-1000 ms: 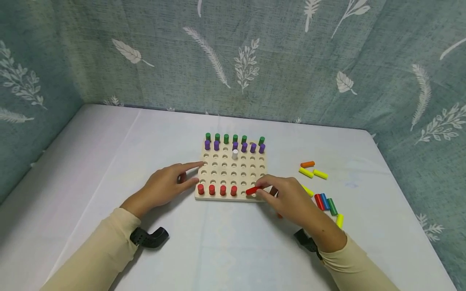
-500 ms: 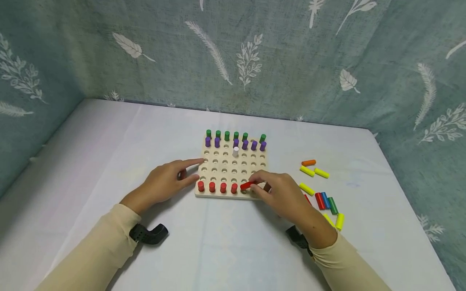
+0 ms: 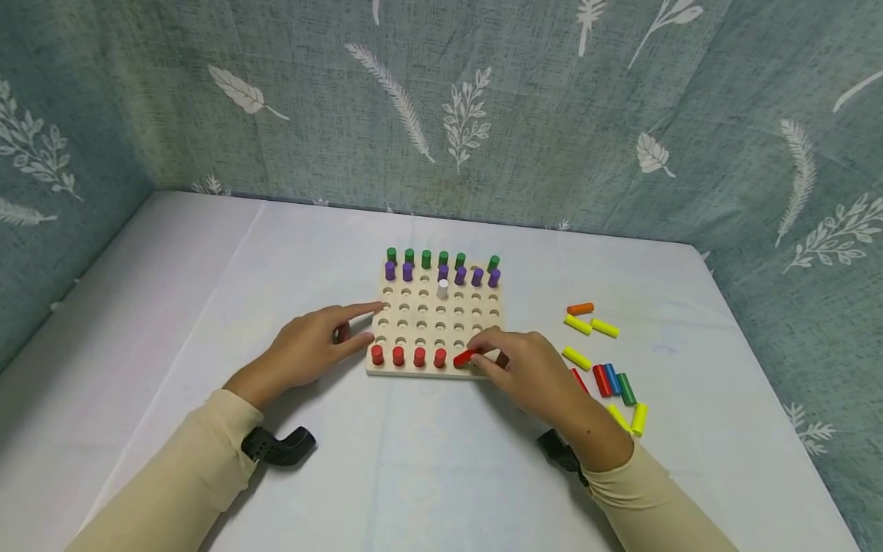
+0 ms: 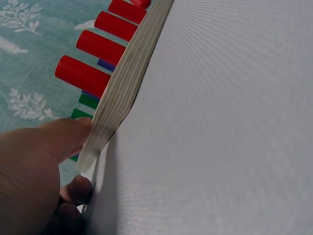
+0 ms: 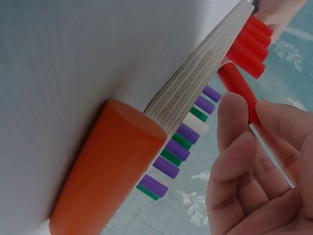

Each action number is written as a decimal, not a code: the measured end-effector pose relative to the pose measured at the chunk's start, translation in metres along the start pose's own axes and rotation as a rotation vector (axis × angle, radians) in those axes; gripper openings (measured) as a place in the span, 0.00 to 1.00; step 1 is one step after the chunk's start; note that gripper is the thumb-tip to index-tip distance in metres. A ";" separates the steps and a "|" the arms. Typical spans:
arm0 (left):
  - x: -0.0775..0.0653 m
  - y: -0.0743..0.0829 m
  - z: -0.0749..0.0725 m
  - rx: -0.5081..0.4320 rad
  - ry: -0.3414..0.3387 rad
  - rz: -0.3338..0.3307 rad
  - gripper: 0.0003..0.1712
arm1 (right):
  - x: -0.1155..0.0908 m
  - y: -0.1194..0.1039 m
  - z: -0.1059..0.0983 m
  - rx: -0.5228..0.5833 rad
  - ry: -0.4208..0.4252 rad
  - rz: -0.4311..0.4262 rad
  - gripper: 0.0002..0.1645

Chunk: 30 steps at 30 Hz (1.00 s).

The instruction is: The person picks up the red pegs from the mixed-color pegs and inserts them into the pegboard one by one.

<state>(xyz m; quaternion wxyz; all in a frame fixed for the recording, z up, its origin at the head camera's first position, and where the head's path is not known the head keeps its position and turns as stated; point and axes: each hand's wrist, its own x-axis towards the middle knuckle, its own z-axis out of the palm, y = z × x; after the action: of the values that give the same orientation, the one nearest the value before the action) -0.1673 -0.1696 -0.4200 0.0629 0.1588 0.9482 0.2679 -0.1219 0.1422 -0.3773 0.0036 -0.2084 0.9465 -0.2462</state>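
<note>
A pale wooden pegboard [image 3: 411,333] lies on the table in the head view. My right hand [image 3: 531,376] pinches a red peg [image 3: 463,358] between thumb and fingers. This peg tilts over the front row, its lower end right at the hole beside the standing red pegs [image 3: 419,357]. In the right wrist view, the pinched red peg [image 5: 238,83] sticks out past the fingertips. My left hand [image 3: 306,345] touches the board's left edge with index finger and thumb extended; in the left wrist view the thumb [image 4: 71,134] presses against that edge.
Green pegs [image 3: 426,259] and purple pegs [image 3: 460,276] fill most of the two back rows; one white peg [image 3: 443,289] stands before them. Loose yellow [image 3: 577,358], red [image 3: 602,381], blue [image 3: 612,379] and green pegs [image 3: 626,389] lie right. An orange peg [image 5: 107,166] lies near the board's front edge.
My right hand has moved left along the front row with the red peg, which now points down at the hole beside the standing red ones. The left hand keeps its place.
</note>
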 end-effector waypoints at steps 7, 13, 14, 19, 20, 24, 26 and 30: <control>0.001 0.000 -0.001 0.000 0.001 0.014 0.31 | 0.000 0.001 0.000 -0.009 0.004 -0.011 0.09; 0.002 0.000 -0.002 0.002 0.005 0.005 0.31 | 0.001 0.003 0.001 -0.026 0.024 -0.048 0.10; 0.002 0.000 -0.001 0.003 0.003 0.001 0.31 | 0.001 0.003 0.002 -0.026 0.023 -0.055 0.10; 0.001 0.000 -0.001 0.003 -0.002 0.004 0.31 | 0.001 0.005 0.004 -0.032 0.027 -0.072 0.11; 0.001 0.000 -0.001 0.004 0.003 0.008 0.31 | 0.001 0.005 0.003 -0.037 0.032 -0.069 0.11; 0.002 0.001 -0.004 0.008 0.019 0.015 0.31 | 0.002 0.004 0.002 -0.045 0.037 -0.044 0.12; 0.002 0.000 -0.004 0.005 0.013 0.011 0.31 | 0.002 0.003 0.002 -0.040 0.027 -0.031 0.11; 0.001 0.000 -0.002 0.006 -0.013 0.002 0.31 | 0.001 0.004 0.003 -0.029 0.010 -0.032 0.10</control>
<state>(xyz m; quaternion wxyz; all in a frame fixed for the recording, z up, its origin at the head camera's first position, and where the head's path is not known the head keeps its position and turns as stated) -0.1689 -0.1706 -0.4186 0.0681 0.1617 0.9484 0.2641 -0.1240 0.1430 -0.3819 -0.0080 -0.2223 0.9465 -0.2336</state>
